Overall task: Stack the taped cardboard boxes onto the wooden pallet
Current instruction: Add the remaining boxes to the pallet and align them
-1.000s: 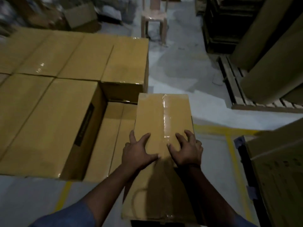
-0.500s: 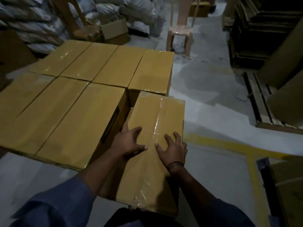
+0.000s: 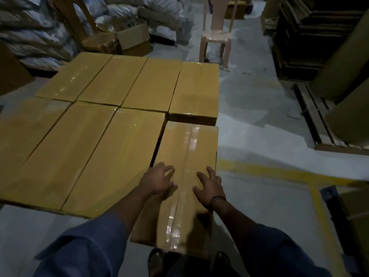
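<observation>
**Head view.** Your left hand (image 3: 157,181) and right hand (image 3: 209,186) lie flat, fingers spread, on top of the taped box (image 3: 185,148), one on either side of its tape seam; neither grips. The box occupies the near right corner of the stacked layer (image 3: 119,140), with its far end close to the rear box and its near end jutting toward you. The pallet beneath is hidden.

**Risks:**
- Your palms may slip on the glossy tape.
- A skewed push may jam the box against its neighbour.
- The overhanging end may drop onto your feet (image 3: 157,258).

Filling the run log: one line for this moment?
left hand: on taped box top | right hand: same | box: near-right slot beside stacked boxes, overhanging
</observation>
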### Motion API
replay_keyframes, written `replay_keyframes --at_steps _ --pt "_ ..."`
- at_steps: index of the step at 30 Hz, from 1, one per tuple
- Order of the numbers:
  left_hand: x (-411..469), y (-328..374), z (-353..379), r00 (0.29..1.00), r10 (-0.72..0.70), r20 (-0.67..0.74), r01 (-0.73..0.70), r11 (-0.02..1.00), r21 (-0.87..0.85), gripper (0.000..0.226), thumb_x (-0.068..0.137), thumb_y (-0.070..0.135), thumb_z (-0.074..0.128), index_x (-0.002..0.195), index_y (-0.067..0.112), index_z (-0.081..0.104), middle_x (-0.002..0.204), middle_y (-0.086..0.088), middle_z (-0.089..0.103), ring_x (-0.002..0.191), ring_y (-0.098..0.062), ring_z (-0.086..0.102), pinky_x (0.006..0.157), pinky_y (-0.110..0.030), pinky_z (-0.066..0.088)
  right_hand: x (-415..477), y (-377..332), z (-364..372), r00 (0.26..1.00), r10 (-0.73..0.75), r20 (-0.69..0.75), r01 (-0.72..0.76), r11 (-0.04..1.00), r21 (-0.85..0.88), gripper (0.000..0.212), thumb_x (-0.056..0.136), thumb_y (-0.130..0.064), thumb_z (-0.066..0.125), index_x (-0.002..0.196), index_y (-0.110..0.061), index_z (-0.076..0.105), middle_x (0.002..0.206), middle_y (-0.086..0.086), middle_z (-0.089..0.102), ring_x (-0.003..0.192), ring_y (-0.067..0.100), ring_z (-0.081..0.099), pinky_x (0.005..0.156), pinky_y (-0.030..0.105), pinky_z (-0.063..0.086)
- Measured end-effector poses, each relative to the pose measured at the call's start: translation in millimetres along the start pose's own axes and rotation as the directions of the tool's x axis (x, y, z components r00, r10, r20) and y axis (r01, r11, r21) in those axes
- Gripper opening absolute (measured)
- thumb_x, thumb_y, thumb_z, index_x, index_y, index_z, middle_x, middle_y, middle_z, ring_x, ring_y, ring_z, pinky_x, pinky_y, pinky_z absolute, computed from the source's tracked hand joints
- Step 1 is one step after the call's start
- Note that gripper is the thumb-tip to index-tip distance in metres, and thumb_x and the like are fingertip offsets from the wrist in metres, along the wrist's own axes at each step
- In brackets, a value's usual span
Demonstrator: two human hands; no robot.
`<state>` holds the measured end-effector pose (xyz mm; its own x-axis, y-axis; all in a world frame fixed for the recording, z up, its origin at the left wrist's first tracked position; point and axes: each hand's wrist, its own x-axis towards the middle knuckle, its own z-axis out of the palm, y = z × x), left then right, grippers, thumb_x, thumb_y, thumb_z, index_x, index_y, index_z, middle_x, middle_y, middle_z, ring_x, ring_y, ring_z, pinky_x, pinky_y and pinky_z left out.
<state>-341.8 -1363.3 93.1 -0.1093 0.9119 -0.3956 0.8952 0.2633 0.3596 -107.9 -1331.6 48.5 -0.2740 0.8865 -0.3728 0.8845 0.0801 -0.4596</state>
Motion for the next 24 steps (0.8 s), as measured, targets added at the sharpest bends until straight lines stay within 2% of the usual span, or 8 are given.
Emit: replay_keyframes --at_steps 2,4,6,8,13,18,24 --pt "-6 -13 0 0.997 0.07 0.045 -0.073 0.995 0.07 0.07 0.084 0.062 0.072 0.147 0.037 0.052 0.154 0.0 0.044 0.137 -0.029 0.046 0.108 -0.043 0.044 1 -7 10 0.999 -0.01 0.046 0.014 0.998 -0.068 0.065 0.091 -0.053 0.059 0.151 -0.042 0.035 0.167 -0.009 -0.002 0.149 0.038 0.013 0.118 0.053 0.033" --pt "-14 -30 5 0.989 0.087 0.121 -0.107 0.98 0.167 0.071 0.088 0.061 0.068 0.151 0.041 0.045 0.167 0.001 0.026 0.15 -0.035 0.026 0.119 -0.048 0.033 0 -12 16 0.999 0.008 0.045 -0.003 0.994 -0.109 0.065 0.093 -0.051 0.057 0.153 -0.043 0.032 0.167 -0.01 -0.007 0.149 0.039 0.011 0.117 0.053 0.034" --pt "-21 -48 10 0.98 0.097 0.175 -0.137 0.963 0.232 0.082 0.088 0.061 0.068 0.158 0.046 0.029 0.173 0.004 0.004 0.157 -0.034 0.006 0.124 -0.053 0.019 -4 -17 18 0.998 0.034 0.044 -0.028 0.991 -0.129 0.066 0.095 -0.048 0.056 0.155 -0.042 0.028 0.167 -0.01 -0.01 0.15 0.04 0.008 0.116 0.054 0.036" --pt "-29 -63 14 0.971 0.131 0.199 -0.185 0.94 0.286 0.091 0.087 0.061 0.067 0.161 0.046 0.016 0.173 0.002 -0.007 0.159 -0.031 -0.003 0.125 -0.053 0.013 -10 -20 18 0.998 0.045 0.048 -0.036 0.985 -0.169 0.067 0.096 -0.047 0.055 0.156 -0.041 0.025 0.168 -0.008 -0.01 0.151 0.041 0.006 0.116 0.055 0.036" --pt "-54 -89 25 0.962 0.171 0.215 -0.236 0.914 0.329 0.104 0.085 0.069 0.065 0.163 0.044 0.0 0.171 0.0 -0.021 0.158 -0.033 -0.012 0.126 -0.052 0.008 -36 -27 29 0.997 0.047 0.061 -0.029 0.962 -0.27 0.073 0.093 -0.053 0.056 0.156 -0.038 0.021 0.169 -0.002 -0.008 0.15 0.046 0.002 0.114 0.057 0.038" --pt "-82 -102 34 0.943 0.179 0.28 -0.278 0.885 0.373 0.128 0.073 0.08 0.069 0.163 0.038 -0.012 0.166 -0.006 -0.033 0.155 -0.036 -0.022 0.126 -0.05 0.004 -74 -28 46 0.992 0.041 0.121 0.002 0.941 -0.338 0.085 0.091 -0.065 0.05 0.16 -0.034 0.01 0.168 0.001 -0.016 0.15 0.051 -0.012 0.115 0.06 0.031" --pt "-108 -104 38 0.919 0.192 0.345 -0.334 0.845 0.418 0.149 0.062 0.081 0.077 0.16 0.033 -0.023 0.159 -0.014 -0.043 0.149 -0.042 -0.033 0.125 -0.052 -0.004 -117 -25 67 0.979 0.023 0.203 0.061 0.915 -0.399 0.104 0.083 -0.081 0.048 0.161 -0.034 0.0 0.166 0.002 -0.025 0.151 0.043 -0.022 0.117 0.064 0.022"
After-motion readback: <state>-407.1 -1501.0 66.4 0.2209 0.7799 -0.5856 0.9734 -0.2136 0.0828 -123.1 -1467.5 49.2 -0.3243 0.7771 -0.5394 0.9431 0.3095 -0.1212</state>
